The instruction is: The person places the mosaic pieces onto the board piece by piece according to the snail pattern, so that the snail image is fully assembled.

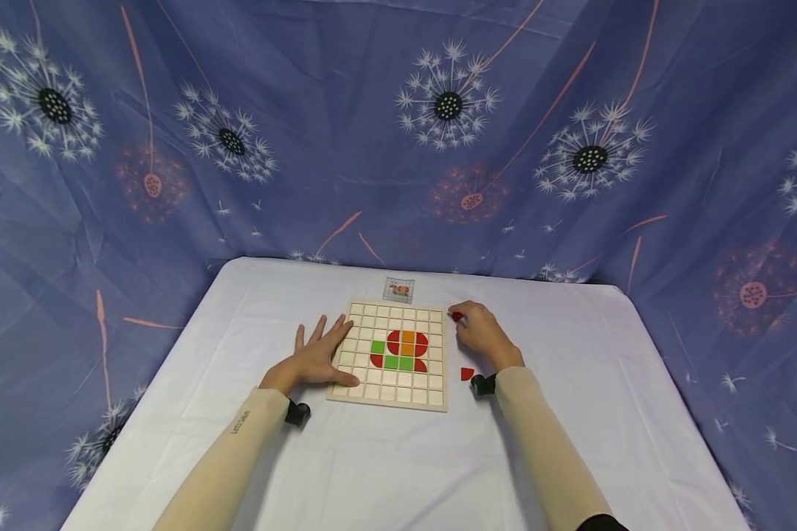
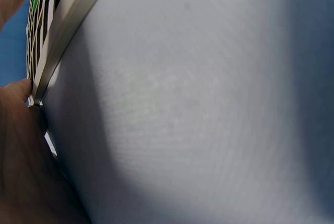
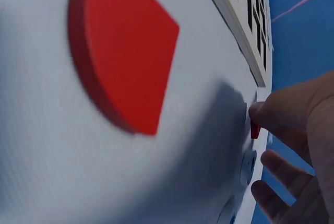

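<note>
While its outline is partly hidden by the fingers, a small red piece [image 1: 457,316] is pinched between the fingertips of the right hand [image 1: 482,332]; whether the cloth is touched by it cannot be told. The piece is held just beside the far part of the board's right edge. Behind the grip, near the right wrist, a second red piece [image 1: 467,374] is laid flat, shaped with one curved edge and two straight ones.

To the left of the grip, a pale gridded board [image 1: 385,396] is set down. On it, left of and nearer the wearer than the grip, a figure is formed: two orange squares [image 1: 408,343] are flanked on both sides by curved red pieces [image 1: 421,344], and below them a row is made of two green squares [image 1: 399,363] with a red piece at each end. Another green square [image 1: 378,346] is placed above the row's left end.

Farther left of the grip, the board's left edge is covered by the left hand [image 1: 315,361], its fingers spread. Beyond the board, ahead and left of the grip, a small card [image 1: 398,290] is seen, printed with a coloured figure. Everything is supported by a white cloth [image 1: 372,464], backed by a blue curtain [image 1: 339,140] patterned with dandelions.
</note>
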The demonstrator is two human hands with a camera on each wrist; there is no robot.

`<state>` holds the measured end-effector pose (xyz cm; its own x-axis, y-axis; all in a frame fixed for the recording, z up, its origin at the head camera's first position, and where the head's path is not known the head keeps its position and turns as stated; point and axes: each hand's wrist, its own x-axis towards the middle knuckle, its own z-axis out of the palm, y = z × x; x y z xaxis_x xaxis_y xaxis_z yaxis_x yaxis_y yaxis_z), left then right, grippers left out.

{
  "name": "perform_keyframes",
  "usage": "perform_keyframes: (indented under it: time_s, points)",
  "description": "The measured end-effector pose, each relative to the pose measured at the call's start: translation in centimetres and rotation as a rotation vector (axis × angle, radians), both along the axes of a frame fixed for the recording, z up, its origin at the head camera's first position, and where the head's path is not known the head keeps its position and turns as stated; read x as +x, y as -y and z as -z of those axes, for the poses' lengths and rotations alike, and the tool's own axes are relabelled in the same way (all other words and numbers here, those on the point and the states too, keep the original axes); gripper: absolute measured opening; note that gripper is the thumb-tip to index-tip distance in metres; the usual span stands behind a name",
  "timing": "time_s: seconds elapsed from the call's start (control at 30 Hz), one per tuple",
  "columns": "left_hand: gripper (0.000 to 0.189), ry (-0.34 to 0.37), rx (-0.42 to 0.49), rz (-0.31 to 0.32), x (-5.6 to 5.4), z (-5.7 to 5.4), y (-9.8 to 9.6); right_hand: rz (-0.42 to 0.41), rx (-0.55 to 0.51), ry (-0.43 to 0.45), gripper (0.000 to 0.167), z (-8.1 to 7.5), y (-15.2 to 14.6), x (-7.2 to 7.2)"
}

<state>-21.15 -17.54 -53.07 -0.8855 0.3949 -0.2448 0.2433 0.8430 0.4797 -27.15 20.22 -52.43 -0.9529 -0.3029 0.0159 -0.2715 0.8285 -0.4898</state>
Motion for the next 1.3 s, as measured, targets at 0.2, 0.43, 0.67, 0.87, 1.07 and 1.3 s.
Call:
perform_keyframes:
  time_s: [0.2,0.43,0.67,0.87,1.07,1.3]
  points:
    - [0.13,0.004,0.019,-0.005,0.1,-0.1,0.0,0.016,0.004,-0.024,0.04,0.2,-0.7,-0.1]
    - [0.13,0.004,0.011,-0.005,0.2,-0.2,0.0,0.005,-0.027,-0.024,0.039,0.4,-0.9,-0.2]
    - [0.129,-0.001,0.01,-0.005,0.3,-0.2,0.0,0.057,-0.007,-0.032,0.032,0.7,-0.8,-0.2]
    - [0.129,-0.002,-0.003,-0.009,0.2,-0.1,0.0,0.116,0.003,-0.048,0.027,0.8,-0.8,0.2]
    - [0.129,0.005,-0.005,-0.004,0.1,-0.3,0.0,0.122,-0.007,-0.056,0.034,0.9,-1.2,0.8]
    - [0.13,0.001,0.001,-0.005,0.1,-0.2,0.0,0.107,-0.015,-0.08,0.038,1.5,-1.8,1.1]
